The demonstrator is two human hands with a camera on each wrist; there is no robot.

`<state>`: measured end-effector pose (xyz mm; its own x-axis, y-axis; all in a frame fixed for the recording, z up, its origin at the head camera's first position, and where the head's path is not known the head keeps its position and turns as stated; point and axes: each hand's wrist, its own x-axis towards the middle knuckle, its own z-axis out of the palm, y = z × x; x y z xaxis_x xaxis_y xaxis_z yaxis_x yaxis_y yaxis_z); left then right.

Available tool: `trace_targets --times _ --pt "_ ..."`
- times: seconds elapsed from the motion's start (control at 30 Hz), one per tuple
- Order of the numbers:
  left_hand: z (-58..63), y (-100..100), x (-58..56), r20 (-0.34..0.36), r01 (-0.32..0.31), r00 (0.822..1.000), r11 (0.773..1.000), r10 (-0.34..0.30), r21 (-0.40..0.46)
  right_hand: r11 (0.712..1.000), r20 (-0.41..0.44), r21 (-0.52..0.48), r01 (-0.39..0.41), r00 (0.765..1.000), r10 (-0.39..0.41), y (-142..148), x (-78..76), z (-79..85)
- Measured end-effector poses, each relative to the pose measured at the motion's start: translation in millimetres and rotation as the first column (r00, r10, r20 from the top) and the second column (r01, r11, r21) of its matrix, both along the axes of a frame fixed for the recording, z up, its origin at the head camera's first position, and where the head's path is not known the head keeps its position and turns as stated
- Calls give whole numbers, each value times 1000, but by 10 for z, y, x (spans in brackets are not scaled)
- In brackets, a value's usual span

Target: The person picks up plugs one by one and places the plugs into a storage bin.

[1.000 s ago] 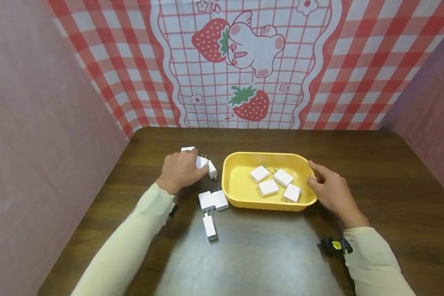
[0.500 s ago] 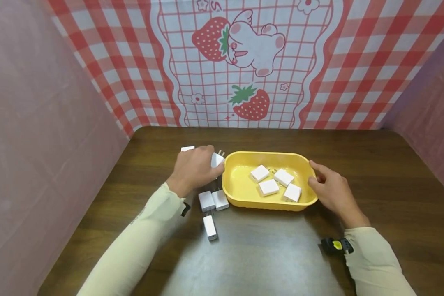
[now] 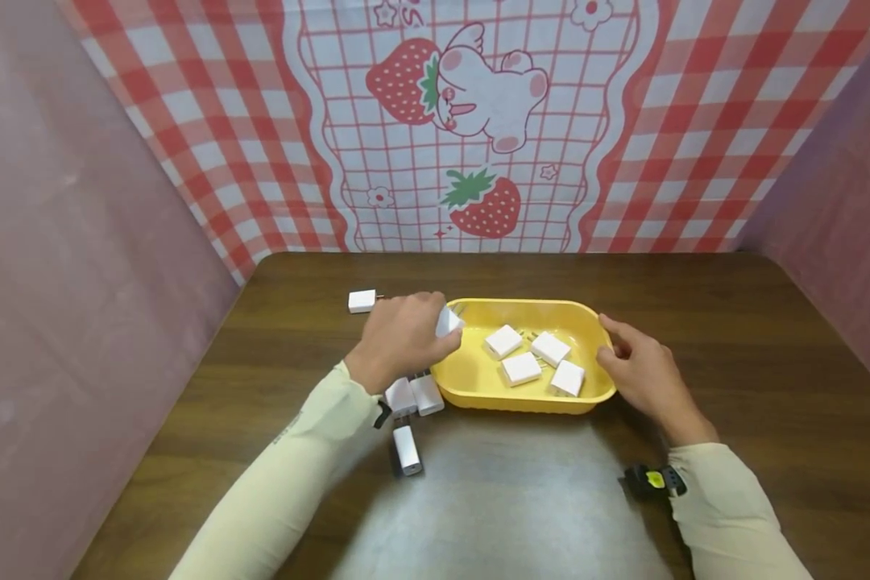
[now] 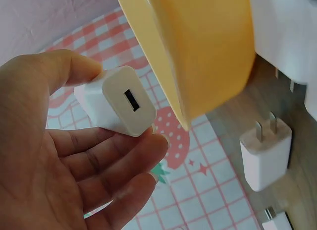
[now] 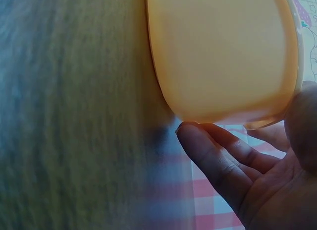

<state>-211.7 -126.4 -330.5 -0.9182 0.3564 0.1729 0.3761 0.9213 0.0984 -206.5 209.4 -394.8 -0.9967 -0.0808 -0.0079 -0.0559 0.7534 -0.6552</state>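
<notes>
My left hand point(image 3: 406, 334) pinches a white USB charger point(image 4: 119, 101) between thumb and fingers. Its port faces the wrist camera, and in the head view its metal prongs point away over the left end of a yellow plastic basket point(image 3: 522, 400). Inside that basket lie several white chargers, one of them a block point(image 3: 503, 341) near the middle. At the basket's right end my right hand point(image 3: 645, 374) holds the rim, thumb and fingertips against the wall. In the right wrist view the basket wall point(image 5: 223, 56) fills the upper part.
Left of the basket, two chargers point(image 3: 427, 395) sit side by side, partly behind the left wrist. A slimmer charger point(image 3: 408, 449) lies nearer the front. Another charger point(image 3: 362, 301) rests at the back left. A checked strawberry cloth point(image 3: 486, 205) hangs behind the wooden table point(image 3: 696, 298).
My left hand has taken a charger from the back-left group and carried it rightward to the basket's left end. The right hand stays at the rim.
</notes>
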Motion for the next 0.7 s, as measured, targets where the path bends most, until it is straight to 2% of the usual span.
trace_targets --times 0.27,0.5,0.7 --pt "-10 180 -3 9 60 998 998 -60 -31 1000 -11 10 6 1000 -5 -6 -10 2" --pt "-72 360 -2 9 123 992 991 -122 -58 1000 -15 9 8 1000 -8 -1 -14 -12" --pt "-103 465 17 32 150 988 984 -148 -92 1000 -17 9 9 1000 -9 5 -8 -28"
